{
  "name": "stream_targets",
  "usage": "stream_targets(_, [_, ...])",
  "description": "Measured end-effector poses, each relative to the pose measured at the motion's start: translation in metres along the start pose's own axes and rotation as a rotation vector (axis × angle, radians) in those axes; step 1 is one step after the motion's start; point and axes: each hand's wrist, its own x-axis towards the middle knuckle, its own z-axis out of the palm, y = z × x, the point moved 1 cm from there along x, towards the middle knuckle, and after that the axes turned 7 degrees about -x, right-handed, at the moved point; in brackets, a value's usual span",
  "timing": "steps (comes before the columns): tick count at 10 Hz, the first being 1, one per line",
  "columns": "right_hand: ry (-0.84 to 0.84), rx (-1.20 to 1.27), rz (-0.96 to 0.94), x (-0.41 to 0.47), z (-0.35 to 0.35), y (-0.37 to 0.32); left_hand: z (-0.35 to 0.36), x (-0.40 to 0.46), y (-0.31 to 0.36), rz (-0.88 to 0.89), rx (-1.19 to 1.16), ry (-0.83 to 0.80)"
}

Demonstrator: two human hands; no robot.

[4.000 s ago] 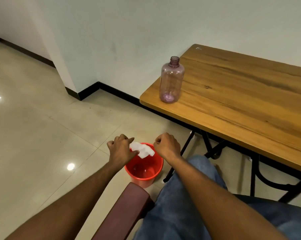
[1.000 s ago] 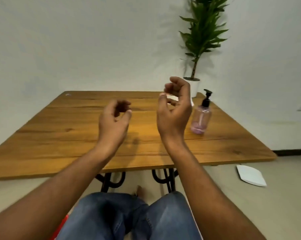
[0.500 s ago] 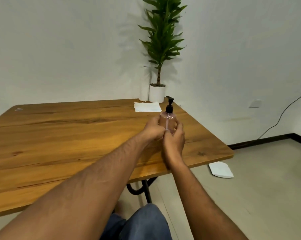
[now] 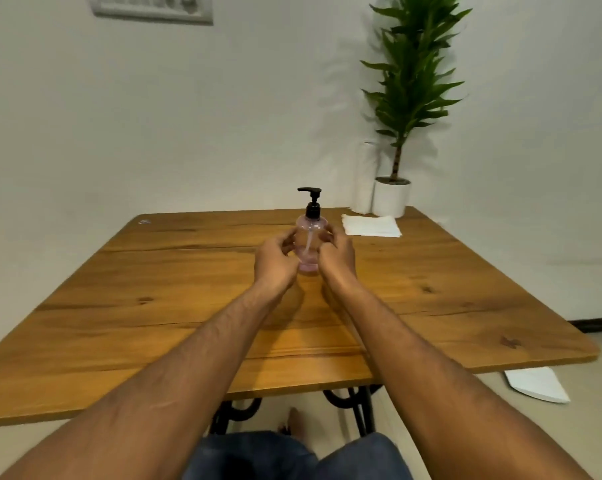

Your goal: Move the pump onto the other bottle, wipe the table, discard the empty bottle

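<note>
Wooden table (image 4: 154, 323) by white wall, both hands (image 4: 306, 261) loosely around upright pump bottle (image 4: 309, 244).

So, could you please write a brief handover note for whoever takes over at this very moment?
Left hand and right hand flank the pump bottle, fingers curled by its sides; contact is unclear.
The bottle stands upright mid-table with the black pump fitted.
Folded tissues lie near the potted plant.
Pump transfer looks done; no empty bottle in view.
</note>
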Motion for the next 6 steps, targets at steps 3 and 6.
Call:
stream_targets(3, [-0.109,-0.067,-0.028,0.025,0.077,0.012,-0.061,0.029,-0.023,-0.098,0.011,0.010])
stream_targets(6, [-0.093,-0.414,-0.086,0.025,0.049,0.011,-0.065,0.034,-0.033,-0.072,0.167,-0.010])
